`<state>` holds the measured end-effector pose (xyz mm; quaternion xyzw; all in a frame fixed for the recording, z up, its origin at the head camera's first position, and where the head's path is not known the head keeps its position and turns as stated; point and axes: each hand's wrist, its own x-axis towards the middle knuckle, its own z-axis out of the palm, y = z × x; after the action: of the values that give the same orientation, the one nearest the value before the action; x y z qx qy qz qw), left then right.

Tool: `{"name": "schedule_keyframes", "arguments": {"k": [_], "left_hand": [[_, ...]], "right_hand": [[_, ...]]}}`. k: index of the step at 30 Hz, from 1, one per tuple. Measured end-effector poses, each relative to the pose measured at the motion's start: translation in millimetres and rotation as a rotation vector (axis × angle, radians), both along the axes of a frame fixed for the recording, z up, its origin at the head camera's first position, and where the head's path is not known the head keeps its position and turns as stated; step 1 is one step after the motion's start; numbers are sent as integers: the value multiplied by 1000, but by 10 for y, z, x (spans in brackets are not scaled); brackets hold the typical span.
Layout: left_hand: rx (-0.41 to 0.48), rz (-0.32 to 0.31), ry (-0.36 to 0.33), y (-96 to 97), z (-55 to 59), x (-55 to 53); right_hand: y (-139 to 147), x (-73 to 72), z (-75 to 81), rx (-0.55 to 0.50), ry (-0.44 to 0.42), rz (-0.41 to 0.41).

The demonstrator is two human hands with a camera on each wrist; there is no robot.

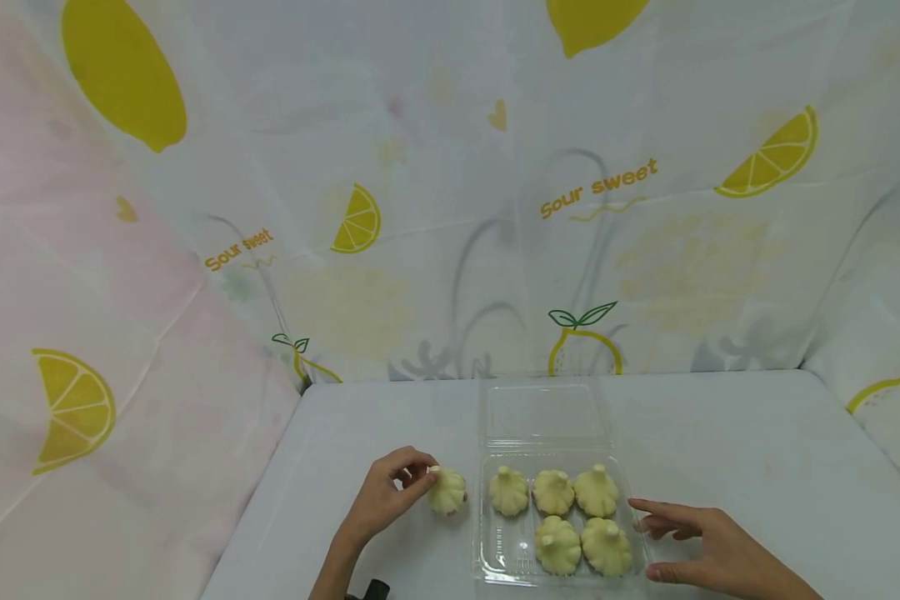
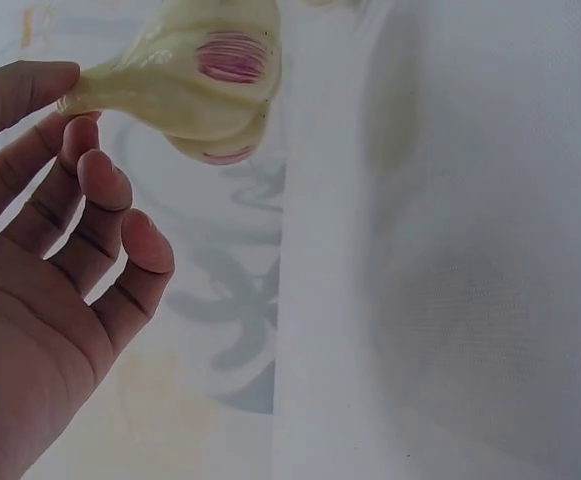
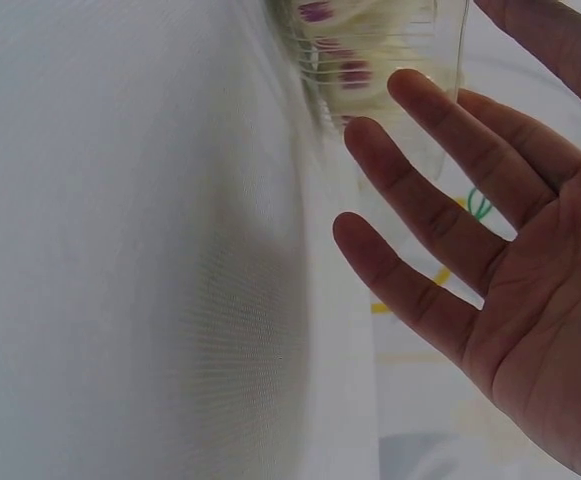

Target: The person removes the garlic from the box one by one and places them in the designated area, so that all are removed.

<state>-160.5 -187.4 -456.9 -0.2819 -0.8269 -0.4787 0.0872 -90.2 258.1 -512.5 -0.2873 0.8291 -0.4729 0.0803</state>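
In the head view my left hand [image 1: 395,492] pinches a pale garlic bulb [image 1: 447,491] just left of a clear plastic clamshell box [image 1: 510,550]. The left wrist view shows thumb and forefinger on the bulb's stem, with purple streaks on the garlic bulb [image 2: 205,75]. Several like garlic bulbs [image 1: 558,546] sit inside the box, three along the back row and two at the front middle and right. At the box's right side my right hand [image 1: 708,546] is spread, fingertips close to the wall; in the right wrist view its fingers [image 3: 420,205] are extended and hold nothing.
The clear lid [image 1: 545,412] of the box lies folded back toward the rear of the white table [image 1: 727,442]. A lemon-print cloth [image 1: 435,208] hangs behind and at both sides. A small black object [image 1: 377,590] shows at the front edge near my left forearm.
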Motion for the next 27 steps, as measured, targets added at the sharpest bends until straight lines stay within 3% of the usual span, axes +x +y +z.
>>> {"name": "schedule_keyframes", "arguments": {"k": [6, 9, 27], "left_hand": [[-40, 72, -14, -78, -274, -139], [-33, 88, -24, -97, -340, -178], [-77, 130, -34, -97, -438, -243]], "right_hand": [[2, 6, -1, -1, -19, -2], [5, 8, 3, -9, -17, 1], [7, -10, 34, 24, 62, -34]]}}
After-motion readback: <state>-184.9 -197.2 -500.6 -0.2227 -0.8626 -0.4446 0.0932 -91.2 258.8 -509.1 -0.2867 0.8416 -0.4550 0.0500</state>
